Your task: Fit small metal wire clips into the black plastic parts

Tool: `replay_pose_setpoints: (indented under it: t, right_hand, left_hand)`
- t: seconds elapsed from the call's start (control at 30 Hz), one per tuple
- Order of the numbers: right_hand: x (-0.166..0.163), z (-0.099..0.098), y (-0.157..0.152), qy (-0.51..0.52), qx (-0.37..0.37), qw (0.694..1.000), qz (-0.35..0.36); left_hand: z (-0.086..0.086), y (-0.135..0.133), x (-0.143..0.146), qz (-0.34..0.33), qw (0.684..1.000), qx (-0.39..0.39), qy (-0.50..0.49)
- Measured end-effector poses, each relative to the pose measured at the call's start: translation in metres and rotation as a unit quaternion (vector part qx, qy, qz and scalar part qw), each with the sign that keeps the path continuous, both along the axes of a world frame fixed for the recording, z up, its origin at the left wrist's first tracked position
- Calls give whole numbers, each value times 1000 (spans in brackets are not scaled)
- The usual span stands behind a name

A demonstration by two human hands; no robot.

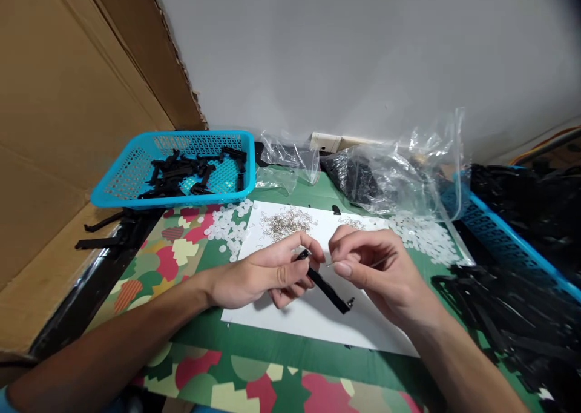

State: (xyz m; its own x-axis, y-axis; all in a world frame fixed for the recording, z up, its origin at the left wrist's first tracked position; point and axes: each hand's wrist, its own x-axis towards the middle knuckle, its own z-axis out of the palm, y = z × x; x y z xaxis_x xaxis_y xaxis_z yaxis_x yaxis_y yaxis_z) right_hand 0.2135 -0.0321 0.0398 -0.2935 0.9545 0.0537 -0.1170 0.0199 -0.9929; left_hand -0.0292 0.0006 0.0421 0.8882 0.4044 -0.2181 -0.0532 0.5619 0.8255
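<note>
One black part in hand, plenty of loose pieces around it

The black part is held just above the sheet, its length running from eleven o'clock to five. At its nine o'clock, the left hand is closed around its upper end, thumb pressed over it. At two o'clock, the right hand is pinched narrow on a thin piece, which looks like wire; whether it touches the part, I cannot tell. This piece seems mid-work, the two not visibly joined.

Beneath lies a white sheet, with a pile of tiny metal pieces at eleven o'clock. White discs are scattered at ten, and more discs at two. Much small stock appears unused.

Farther out at ten, a blue basket contains several black pieces, perhaps finished ones, though nothing confirms it. A clear bag sits at one; a larger black heap at three suggests most of the work remains.
</note>
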Motion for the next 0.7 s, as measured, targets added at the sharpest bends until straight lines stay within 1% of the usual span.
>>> replay_pose_setpoints:
  t: [0.1,0.2,0.27,0.33,0.47,0.6,0.7]
  right_hand:
    - [-10,-3,-2,30,-50,998,12]
    - [-21,-6,-6,71,-110,991,-24]
    - [-26,-7,-8,82,-138,986,-54]
    - [-29,-8,-10,73,-130,986,-72]
    - [-28,-12,-9,44,-75,991,-103]
    - [-23,-16,-8,19,-50,988,-143]
    - [-22,-12,-8,20,-54,988,-145]
  left_hand:
    - [1,-2,2,18,999,-22,-23]
    - [-2,-4,5,25,997,-54,-57]
    - [-7,-6,8,51,994,-57,-72]
    - [-13,-6,11,89,992,-50,-68]
    - [-24,-6,16,144,989,-31,-24]
    - [-26,-8,17,157,986,-53,12]
    - [-25,-11,18,152,985,-82,-12]
